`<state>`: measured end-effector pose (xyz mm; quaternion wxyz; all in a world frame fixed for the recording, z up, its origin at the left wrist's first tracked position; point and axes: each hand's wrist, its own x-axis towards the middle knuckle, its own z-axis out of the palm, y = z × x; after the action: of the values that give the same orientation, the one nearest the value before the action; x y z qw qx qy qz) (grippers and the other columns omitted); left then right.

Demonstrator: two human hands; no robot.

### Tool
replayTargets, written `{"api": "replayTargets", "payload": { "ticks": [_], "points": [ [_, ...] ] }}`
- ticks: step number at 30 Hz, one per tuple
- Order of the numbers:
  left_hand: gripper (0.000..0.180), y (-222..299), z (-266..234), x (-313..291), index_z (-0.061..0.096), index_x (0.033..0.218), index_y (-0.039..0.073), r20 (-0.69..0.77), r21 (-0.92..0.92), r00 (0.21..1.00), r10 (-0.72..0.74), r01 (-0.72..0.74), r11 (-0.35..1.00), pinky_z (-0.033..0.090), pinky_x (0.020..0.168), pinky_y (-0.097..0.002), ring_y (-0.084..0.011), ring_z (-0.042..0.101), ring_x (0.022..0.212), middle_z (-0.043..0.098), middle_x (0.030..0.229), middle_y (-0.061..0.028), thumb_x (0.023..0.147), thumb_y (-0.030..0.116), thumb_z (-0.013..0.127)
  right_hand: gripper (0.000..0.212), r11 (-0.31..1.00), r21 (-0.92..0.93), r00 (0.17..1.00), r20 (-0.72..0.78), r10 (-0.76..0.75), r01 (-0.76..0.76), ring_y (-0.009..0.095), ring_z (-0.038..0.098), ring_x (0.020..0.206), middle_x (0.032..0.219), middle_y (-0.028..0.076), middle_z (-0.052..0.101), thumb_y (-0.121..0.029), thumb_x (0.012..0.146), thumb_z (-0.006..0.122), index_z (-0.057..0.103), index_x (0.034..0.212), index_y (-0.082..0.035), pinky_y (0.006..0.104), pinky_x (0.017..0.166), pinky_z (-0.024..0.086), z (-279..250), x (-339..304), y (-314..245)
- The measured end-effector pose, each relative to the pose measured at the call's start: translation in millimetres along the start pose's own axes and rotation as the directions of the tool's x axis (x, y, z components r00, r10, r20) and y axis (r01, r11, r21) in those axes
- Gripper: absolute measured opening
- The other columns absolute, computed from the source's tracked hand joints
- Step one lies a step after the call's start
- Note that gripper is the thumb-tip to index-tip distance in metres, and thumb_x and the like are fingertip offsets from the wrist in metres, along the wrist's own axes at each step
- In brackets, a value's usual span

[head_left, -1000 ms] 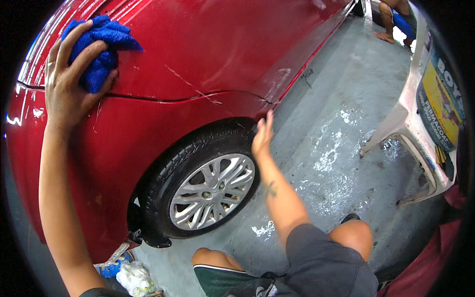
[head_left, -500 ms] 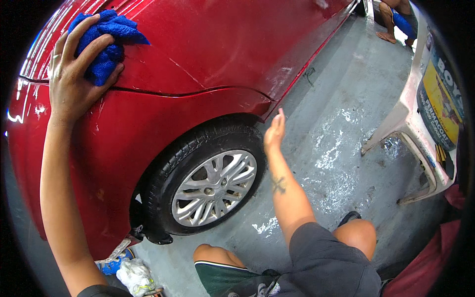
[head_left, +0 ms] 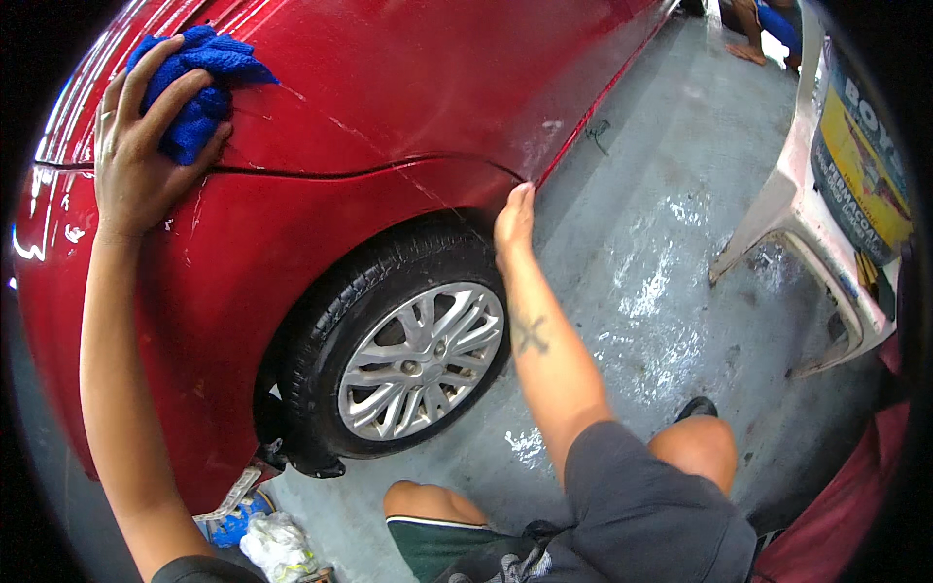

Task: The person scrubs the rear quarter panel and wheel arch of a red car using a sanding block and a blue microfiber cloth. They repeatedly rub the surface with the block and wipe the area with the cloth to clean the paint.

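My left hand [head_left: 141,170] is wrapped over a bunched blue cloth [head_left: 225,60]. It presses the cloth against the red car body [head_left: 321,228], just above a dark panel seam. My right hand [head_left: 515,222] reaches forward with fingers stretched out and flat. Its fingertips are at the corner of the red body behind the wheel arch, and I see nothing in it. The palm side is mostly hidden, so I cannot tell how firmly it touches. Below that hand sits the wheel, with a black tyre [head_left: 326,335] and a silver multi-spoke rim [head_left: 423,361]. Wet streaks show on the red paint.
On the right, a white plastic chair [head_left: 792,219] carries a large bucket with a yellow label [head_left: 860,160]. The grey floor [head_left: 622,282] has wet patches. A white plastic bag [head_left: 277,546] lies beside a blue object [head_left: 231,525]. Another person's leg [head_left: 748,29] shows at the far right.
My right hand has moved up and left to the body corner behind the wheel arch. My left hand and the cloth have barely shifted. The view has moved slightly.
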<state>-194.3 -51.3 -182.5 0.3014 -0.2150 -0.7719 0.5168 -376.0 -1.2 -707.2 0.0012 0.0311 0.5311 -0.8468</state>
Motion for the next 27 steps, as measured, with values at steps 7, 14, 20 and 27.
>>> {"api": "replayTargets", "payload": {
  "ticks": [7,14,20,27],
  "points": [
    [0.052,-4,-2,2,0.077,0.133,0.026,-0.027,-0.01,1.0,-0.007,0.007,1.0,0.048,0.123,-0.0549,-0.0376,0.057,0.145,0.057,0.167,-0.002,0.085,0.035,0.093,0.078,0.995,-0.085,0.999,-0.026,0.043,-0.045,0.041,0.026,0.17,0.18,0.032,0.029,-0.053,0.122,0.026,0.03,0.173,0.005,0.0473,0.139,0.02,-5,-3,20],
    [0.054,0,3,-1,0.077,0.135,0.028,-0.016,0.014,1.0,-0.009,0.009,1.0,0.052,0.12,-0.0534,-0.036,0.058,0.145,0.056,0.167,-0.0008,0.085,0.037,0.094,0.075,0.979,-0.182,0.995,-0.028,-0.096,0.09,0.047,0.026,0.169,0.179,0.035,0.029,-0.046,0.123,0.029,0.026,0.173,0.009,0.0554,0.138,0.02,13,-54,-22],
    [0.056,-13,-12,-23,0.076,0.138,0.031,0.056,0.028,0.998,0.001,-0.002,1.0,0.052,0.121,-0.0546,-0.0354,0.057,0.147,0.054,0.169,0.0008,0.086,0.04,0.093,0.073,0.962,-0.265,0.989,0.116,0.093,-0.059,0.046,0.027,0.169,0.18,0.036,0.026,-0.046,0.123,0.03,0.023,0.175,0.005,0.0581,0.136,0.023,23,-115,-75],
    [0.053,-13,-15,-38,0.076,0.135,0.029,0.082,0.014,0.997,-0.009,0.008,1.0,0.048,0.123,-0.0556,-0.0344,0.055,0.149,0.055,0.168,0.0005,0.087,0.04,0.093,0.07,0.935,-0.246,0.964,0.135,-0.228,0.255,0.05,0.026,0.168,0.177,0.039,0.028,-0.04,0.124,0.031,0.031,0.169,0.013,0.0523,0.138,0.02,43,-169,-86]
  ]
}}
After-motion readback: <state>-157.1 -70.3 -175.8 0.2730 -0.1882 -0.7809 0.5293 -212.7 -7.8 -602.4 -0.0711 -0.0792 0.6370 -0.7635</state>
